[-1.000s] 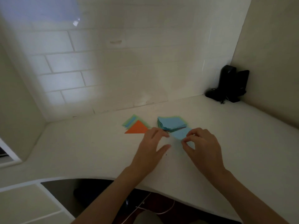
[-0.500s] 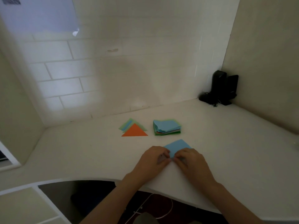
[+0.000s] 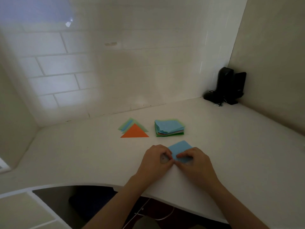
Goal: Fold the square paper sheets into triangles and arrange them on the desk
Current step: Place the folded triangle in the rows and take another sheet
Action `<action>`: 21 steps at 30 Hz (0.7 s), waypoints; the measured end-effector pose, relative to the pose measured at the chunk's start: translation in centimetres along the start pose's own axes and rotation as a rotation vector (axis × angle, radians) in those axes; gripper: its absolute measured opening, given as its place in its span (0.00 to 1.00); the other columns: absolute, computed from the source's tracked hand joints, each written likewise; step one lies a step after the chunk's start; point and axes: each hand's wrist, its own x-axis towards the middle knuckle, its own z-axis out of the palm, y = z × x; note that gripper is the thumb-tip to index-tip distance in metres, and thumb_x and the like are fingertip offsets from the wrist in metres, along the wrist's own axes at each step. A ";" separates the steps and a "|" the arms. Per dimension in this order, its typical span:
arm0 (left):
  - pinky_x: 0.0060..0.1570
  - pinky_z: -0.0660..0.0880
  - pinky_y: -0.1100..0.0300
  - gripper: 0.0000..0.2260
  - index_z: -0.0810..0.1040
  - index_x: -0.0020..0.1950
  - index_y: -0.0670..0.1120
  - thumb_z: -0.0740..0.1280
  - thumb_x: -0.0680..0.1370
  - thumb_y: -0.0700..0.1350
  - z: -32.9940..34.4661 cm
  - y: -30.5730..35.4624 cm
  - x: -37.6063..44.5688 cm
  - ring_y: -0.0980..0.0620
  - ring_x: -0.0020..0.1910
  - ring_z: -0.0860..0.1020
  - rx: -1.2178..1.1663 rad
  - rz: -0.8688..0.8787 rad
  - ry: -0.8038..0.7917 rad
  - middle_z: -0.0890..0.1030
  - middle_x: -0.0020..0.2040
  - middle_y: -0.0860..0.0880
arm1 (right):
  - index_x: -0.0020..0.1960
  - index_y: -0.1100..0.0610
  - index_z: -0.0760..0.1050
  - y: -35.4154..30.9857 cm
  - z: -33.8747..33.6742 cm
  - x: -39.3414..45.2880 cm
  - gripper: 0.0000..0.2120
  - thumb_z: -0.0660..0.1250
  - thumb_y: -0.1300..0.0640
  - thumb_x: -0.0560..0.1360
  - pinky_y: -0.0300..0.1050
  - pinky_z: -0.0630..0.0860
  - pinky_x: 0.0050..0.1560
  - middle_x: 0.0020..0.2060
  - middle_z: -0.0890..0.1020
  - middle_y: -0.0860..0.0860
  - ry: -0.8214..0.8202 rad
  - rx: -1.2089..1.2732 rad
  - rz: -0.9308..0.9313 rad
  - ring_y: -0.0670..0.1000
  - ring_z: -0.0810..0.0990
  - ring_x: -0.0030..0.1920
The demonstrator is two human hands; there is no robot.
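Blue paper, a single square sheet (image 3: 180, 148), had come off the stack of squares (image 3: 169, 128) and now lay on the worktop (image 3: 82, 154) just in front of it, nearer us than half a second before. Our left hand (image 3: 156, 162) and right hand (image 3: 194, 164) had closed in, each grip pinching the sheet's near corner, fingertips almost meeting. We judged the diagonal fold was starting; left of the stack, the orange triangle (image 3: 135, 132) topped the finished pile.
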 end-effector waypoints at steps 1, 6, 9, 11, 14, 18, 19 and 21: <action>0.48 0.67 0.71 0.05 0.80 0.37 0.47 0.73 0.66 0.47 0.0 0.0 0.1 0.58 0.44 0.76 -0.001 -0.010 -0.001 0.81 0.43 0.54 | 0.43 0.47 0.81 -0.2 0.0 0.3 0.10 0.78 0.51 0.64 0.32 0.68 0.47 0.41 0.76 0.42 -0.027 0.003 0.028 0.42 0.75 0.44; 0.46 0.71 0.68 0.07 0.83 0.41 0.47 0.77 0.65 0.42 -0.6 0.6 0.8 0.56 0.44 0.77 -0.010 -0.089 -0.046 0.82 0.44 0.51 | 0.43 0.39 0.75 -1.1 -0.6 1.7 0.13 0.76 0.52 0.65 0.40 0.72 0.52 0.44 0.73 0.44 -0.242 -0.058 0.154 0.44 0.74 0.47; 0.42 0.67 0.76 0.09 0.83 0.45 0.49 0.76 0.67 0.42 -1.0 0.5 1.0 0.59 0.43 0.75 0.020 -0.140 -0.095 0.82 0.47 0.52 | 0.43 0.40 0.76 -0.9 -1.1 2.0 0.14 0.74 0.58 0.67 0.33 0.68 0.46 0.45 0.73 0.44 -0.306 -0.058 0.152 0.43 0.73 0.47; 0.41 0.66 0.78 0.09 0.83 0.46 0.50 0.75 0.68 0.41 -1.2 0.4 1.1 0.62 0.42 0.73 0.027 -0.163 -0.119 0.80 0.47 0.55 | 0.44 0.41 0.77 -0.6 -1.5 2.0 0.13 0.72 0.59 0.69 0.26 0.65 0.40 0.43 0.72 0.43 -0.336 -0.072 0.127 0.42 0.72 0.45; 0.43 0.66 0.78 0.10 0.83 0.47 0.51 0.74 0.69 0.41 -1.5 0.4 1.0 0.61 0.44 0.73 0.018 -0.184 -0.146 0.79 0.48 0.57 | 0.48 0.41 0.79 -0.3 -2.0 1.7 0.09 0.70 0.55 0.71 0.23 0.64 0.40 0.44 0.72 0.44 -0.344 -0.112 0.071 0.42 0.71 0.45; 0.48 0.65 0.78 0.12 0.81 0.51 0.52 0.71 0.70 0.39 -1.9 0.0 0.5 0.61 0.50 0.74 -0.042 -0.174 -0.191 0.79 0.52 0.57 | 0.47 0.45 0.80 -0.4 -1.4 1.4 0.05 0.71 0.48 0.71 0.26 0.65 0.40 0.44 0.73 0.46 -0.280 -0.150 0.028 0.41 0.72 0.43; 0.50 0.65 0.78 0.13 0.80 0.53 0.52 0.71 0.71 0.39 -2.1 -0.1 0.4 0.61 0.51 0.74 -0.042 -0.143 -0.211 0.79 0.53 0.57 | 0.45 0.44 0.78 -0.5 -1.1 1.4 0.06 0.71 0.46 0.70 0.28 0.65 0.41 0.44 0.72 0.46 -0.262 -0.178 0.023 0.43 0.72 0.44; 0.53 0.64 0.78 0.15 0.78 0.56 0.52 0.70 0.72 0.40 -2.3 -0.2 0.1 0.62 0.54 0.73 -0.023 -0.085 -0.262 0.78 0.55 0.57 | 0.44 0.43 0.76 -0.9 -0.4 1.3 0.07 0.70 0.43 0.70 0.38 0.69 0.46 0.45 0.70 0.46 -0.245 -0.268 0.021 0.47 0.73 0.48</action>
